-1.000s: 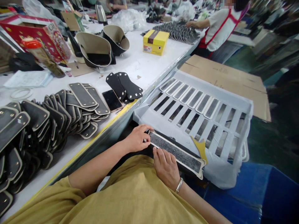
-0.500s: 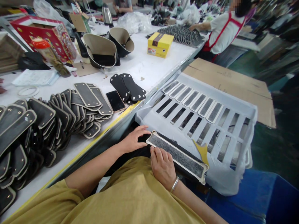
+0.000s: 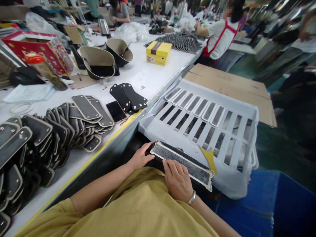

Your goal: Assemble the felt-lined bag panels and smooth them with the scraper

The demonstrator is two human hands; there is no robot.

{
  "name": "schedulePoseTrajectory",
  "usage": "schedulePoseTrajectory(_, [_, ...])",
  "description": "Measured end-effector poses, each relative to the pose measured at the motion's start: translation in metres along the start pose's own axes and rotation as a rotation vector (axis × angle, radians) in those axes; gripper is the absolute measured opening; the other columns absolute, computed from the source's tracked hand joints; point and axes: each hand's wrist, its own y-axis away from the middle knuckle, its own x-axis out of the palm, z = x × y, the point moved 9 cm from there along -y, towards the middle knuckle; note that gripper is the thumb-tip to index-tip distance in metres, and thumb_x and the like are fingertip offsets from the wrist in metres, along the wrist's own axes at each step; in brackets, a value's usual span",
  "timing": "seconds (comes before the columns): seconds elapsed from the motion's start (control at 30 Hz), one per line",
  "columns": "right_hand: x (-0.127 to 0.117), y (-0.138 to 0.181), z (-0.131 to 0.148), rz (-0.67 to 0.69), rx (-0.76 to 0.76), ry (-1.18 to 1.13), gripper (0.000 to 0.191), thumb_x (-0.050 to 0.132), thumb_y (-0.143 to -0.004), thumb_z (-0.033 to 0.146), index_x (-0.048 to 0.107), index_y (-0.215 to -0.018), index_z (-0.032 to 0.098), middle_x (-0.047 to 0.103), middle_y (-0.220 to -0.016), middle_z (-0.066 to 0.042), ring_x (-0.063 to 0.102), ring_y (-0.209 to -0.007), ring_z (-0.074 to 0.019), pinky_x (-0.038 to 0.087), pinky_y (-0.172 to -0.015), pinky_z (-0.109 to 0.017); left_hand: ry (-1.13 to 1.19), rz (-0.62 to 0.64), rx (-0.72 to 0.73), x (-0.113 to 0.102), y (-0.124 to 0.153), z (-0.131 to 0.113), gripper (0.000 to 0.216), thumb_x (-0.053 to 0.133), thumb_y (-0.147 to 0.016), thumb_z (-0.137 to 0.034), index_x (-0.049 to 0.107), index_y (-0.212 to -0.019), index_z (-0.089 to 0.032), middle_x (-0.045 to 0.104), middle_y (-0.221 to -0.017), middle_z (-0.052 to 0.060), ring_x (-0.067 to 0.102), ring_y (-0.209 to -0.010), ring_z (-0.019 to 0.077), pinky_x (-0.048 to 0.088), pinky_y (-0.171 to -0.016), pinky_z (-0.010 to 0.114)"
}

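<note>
Item 1, in hand: one strip (image 3: 182, 163), long/narrow, grey fleck felt-like face, cream border w/ flared corners; lies approx. flat on a dark support (image 3: 190, 155) just beside near edge of the white slatted rack (image 3: 148, 126). L hand (image 3: 140, 159): thumb & forefinger spread wide at strip's table-side end; firm contact, can't tell. R hand (image 3: 179, 181), wrist w/ metal bangle (image 3: 192, 197): fingers close tog., tips on near long border; thumb hidden, so can't tell if it pinches. Handling (my est.): light, bendy lengthwise, border softer than middle, grippy not slick, not fragile; best held by both short ends or long borders. Item 2: smaller pale-rimmed grey pieces (image 3: 194, 103), in a row twd rack's far edge. Item 3: yellow offcut (image 3: 209, 159), thin, pointed, over rack's near edge. Item 4: heap of dark panels (image 3: 74, 126), leathery, rounded corners, brass-look studs, along table's (image 3: 158, 80) near edge, phone (image 3: 116, 112) adj. Item 5: black waisted panels (image 3: 134, 95), white tabs, same edge.
</note>
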Motion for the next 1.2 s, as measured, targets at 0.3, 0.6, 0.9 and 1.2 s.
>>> schedulePoseTrajectory(0.3, [-0.018, 0.059, -0.034, -0.010, 0.127, 0.049, 0.042, 0.050, -0.084, 0.016, 0.050, -0.125, 0.016, 0.056, -0.124, -0.008, 0.044, -0.117, -0.0240, 0.030, -0.098, -0.040, -0.290, 0.036, 0.154, -0.006, 0.003, -0.019, 0.067, 0.056, -0.075, -0.023, 0.029, -0.136, -0.022, 0.038, -0.137, 0.008, 0.039, -0.123, 0.0227, 0.034, -0.102, 0.039])
schedulePoseTrajectory(0.6, [-0.042, 0.072, -0.066, 0.037, 0.219, -0.010, 0.031, 0.051, -0.086, 0.028, 0.057, -0.116, 0.023, 0.059, -0.117, -0.006, 0.045, -0.116, -0.0229, 0.023, -0.107, -0.045, -1.112, 0.514, 0.495, 0.053, -0.028, -0.059, 0.084, 0.066, -0.068, -0.049, 0.027, -0.136, -0.019, 0.038, -0.139, 0.011, 0.033, -0.128, 0.0253, 0.009, -0.108, 0.046])
schedulePoseTrajectory(0.9, [-0.015, 0.016, -0.097, 0.299, 0.254, -0.057, 0.079, 0.069, -0.064, 0.049, 0.044, -0.126, 0.006, 0.053, -0.119, -0.017, 0.047, -0.108, -0.0300, 0.033, -0.098, -0.042, -1.209, 0.559, 0.552, 0.075, -0.040, -0.068, 0.082, 0.069, -0.057, -0.046, 0.039, -0.124, -0.011, 0.054, -0.120, 0.013, 0.049, -0.109, 0.0273, 0.014, -0.106, 0.046])
schedulePoseTrajectory(1.2, [-0.017, -0.004, -0.092, 0.280, 0.245, 0.052, 0.064, 0.070, -0.058, 0.048, 0.053, -0.106, 0.009, 0.055, -0.094, -0.013, 0.047, -0.088, -0.0278, 0.035, -0.083, -0.039, -1.233, 0.474, 0.604, 0.076, -0.039, -0.074, 0.072, 0.066, -0.057, -0.044, 0.045, -0.117, -0.011, 0.058, -0.109, 0.012, 0.053, -0.100, 0.0268, 0.009, -0.107, 0.048])
